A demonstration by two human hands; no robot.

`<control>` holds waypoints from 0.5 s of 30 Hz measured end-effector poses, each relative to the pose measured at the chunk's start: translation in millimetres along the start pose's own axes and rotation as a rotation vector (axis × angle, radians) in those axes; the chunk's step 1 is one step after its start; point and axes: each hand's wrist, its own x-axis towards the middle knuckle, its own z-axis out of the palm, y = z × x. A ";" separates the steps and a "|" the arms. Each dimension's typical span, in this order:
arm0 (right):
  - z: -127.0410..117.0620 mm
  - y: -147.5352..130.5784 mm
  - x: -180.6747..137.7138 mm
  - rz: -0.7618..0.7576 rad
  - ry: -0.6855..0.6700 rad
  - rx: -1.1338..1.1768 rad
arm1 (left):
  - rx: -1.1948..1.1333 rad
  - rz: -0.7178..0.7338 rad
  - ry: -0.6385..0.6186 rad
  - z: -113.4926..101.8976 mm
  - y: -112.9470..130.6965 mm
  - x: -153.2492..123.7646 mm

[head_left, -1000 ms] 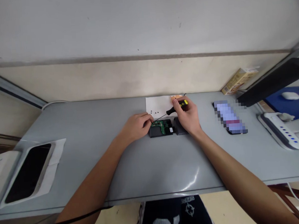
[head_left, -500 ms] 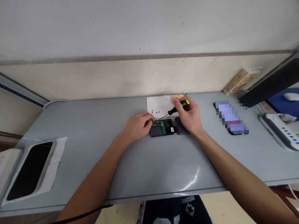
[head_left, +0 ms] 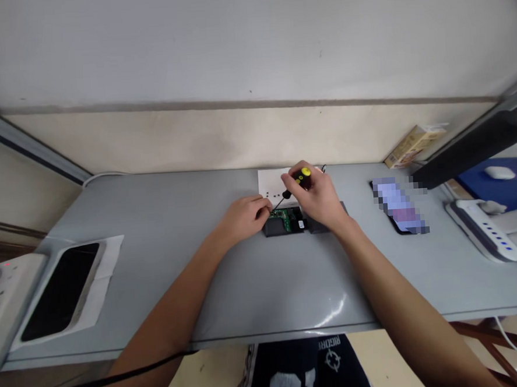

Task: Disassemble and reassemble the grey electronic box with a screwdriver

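My right hand point(head_left: 321, 200) grips a black and yellow screwdriver point(head_left: 300, 179), its thin shaft slanting down and left. The tip meets the upper left part of a green circuit board point(head_left: 287, 220) that lies in an open black case point(head_left: 274, 227). At that same corner are the fingers of my left hand point(head_left: 246, 219), pressed together beside the tip; they hide whatever is between them. A second dark flat piece point(head_left: 318, 226) lies partly under my right hand. Behind the case, several tiny dark screws point(head_left: 277, 196) rest on a white paper point(head_left: 266, 181).
On the left, a dark-screened phone point(head_left: 63, 293) lies on white paper, near a white power unit point(head_left: 20, 301). To the right are another phone point(head_left: 399, 205), a power strip point(head_left: 479, 229), a small box point(head_left: 413, 144) and a white mouse point(head_left: 499, 172). A wall point(head_left: 194, 139) backs the table.
The screwdriver has been tilted more upright, its handle moving left with my right hand. My left hand stays at the case's corner. The whole view has shifted slightly.
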 end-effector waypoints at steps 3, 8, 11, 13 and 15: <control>5.6 -9.4 9.5 -0.050 -0.107 0.000 | 0.007 -0.032 -0.009 -0.6 0.0 -0.7; 15.4 -15.8 13.7 -0.050 -0.199 0.214 | 0.013 -0.078 -0.034 -2.3 2.5 -2.3; 22.4 -9.9 9.5 -0.006 -0.186 0.459 | 0.003 -0.077 -0.041 -3.3 3.6 -2.4; 26.6 -3.5 6.6 0.028 -0.173 0.556 | -0.014 -0.080 -0.044 -3.3 3.5 -2.1; 29.7 1.9 4.6 0.044 -0.137 0.579 | -0.031 -0.083 -0.044 -2.7 3.1 -1.7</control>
